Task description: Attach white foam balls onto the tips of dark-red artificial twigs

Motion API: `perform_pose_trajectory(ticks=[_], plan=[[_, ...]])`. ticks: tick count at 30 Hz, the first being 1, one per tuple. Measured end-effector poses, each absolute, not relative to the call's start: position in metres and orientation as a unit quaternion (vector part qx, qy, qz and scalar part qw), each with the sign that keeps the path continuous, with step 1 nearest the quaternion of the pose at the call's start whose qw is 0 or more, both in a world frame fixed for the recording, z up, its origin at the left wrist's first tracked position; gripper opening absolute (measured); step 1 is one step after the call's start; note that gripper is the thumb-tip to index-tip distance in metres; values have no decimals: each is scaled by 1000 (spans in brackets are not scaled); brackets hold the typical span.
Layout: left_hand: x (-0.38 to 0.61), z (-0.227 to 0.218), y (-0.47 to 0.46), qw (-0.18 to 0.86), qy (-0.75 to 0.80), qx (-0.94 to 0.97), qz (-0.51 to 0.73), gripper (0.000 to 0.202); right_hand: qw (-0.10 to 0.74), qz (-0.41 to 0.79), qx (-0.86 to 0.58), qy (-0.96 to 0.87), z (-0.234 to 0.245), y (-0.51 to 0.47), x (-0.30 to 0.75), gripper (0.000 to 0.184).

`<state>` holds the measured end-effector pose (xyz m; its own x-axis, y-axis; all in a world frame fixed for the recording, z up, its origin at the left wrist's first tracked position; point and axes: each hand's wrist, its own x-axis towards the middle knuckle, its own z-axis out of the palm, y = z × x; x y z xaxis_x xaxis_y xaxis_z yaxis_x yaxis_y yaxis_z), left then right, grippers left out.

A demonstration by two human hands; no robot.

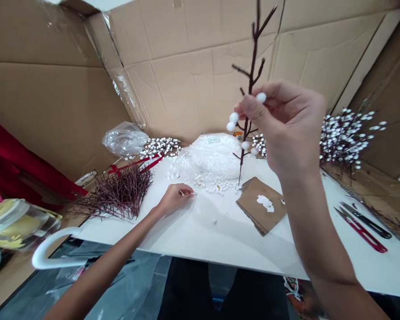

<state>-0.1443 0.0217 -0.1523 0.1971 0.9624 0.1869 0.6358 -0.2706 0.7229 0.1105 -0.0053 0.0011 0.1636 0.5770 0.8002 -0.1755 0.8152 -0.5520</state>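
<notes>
My right hand [286,120] is raised and pinches a dark brown artificial twig [254,53] upright. White foam berries [234,117] sit on several of its lower side stems, while the upper stems are bare. My left hand [177,198] rests low over the white table [186,235], fingers curled together near the loose white berries [220,186]; whether anything is between its fingertips is hidden. Below the twig's tip lies a brown cardboard piece [250,204] with a white glue-like blob [265,203] on it.
Bare twigs [123,191] are heaped at the left. A clear bag of white berries [213,155] stands at the back. Berry-tipped branches [350,133] are bunched at the right. Red snips [363,231] and black snips [366,221] lie at the right. Cardboard walls [193,75] enclose the table.
</notes>
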Motion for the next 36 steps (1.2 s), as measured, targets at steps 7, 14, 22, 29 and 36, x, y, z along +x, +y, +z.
perform_pose_trajectory(ticks=[7, 14, 22, 29, 36], plan=[[-83, -55, 23, 287, 421, 650, 564, 22, 725, 233, -219, -609, 1, -7, 111, 17], [-19, 9, 24, 542, 125, 491, 670, 12, 717, 261, -223, -607, 3, -5, 111, 16], [-2, 3, 30, 619, 49, 428, 657, 6, 729, 240, -230, -599, 3, -4, 106, 15], [-3, 3, 28, 623, 65, 425, 653, 13, 731, 192, -249, -606, 0, -5, 102, 13], [-6, 1, 29, 635, 33, 444, 631, 19, 730, 130, -264, -617, 1, -7, 107, 13]])
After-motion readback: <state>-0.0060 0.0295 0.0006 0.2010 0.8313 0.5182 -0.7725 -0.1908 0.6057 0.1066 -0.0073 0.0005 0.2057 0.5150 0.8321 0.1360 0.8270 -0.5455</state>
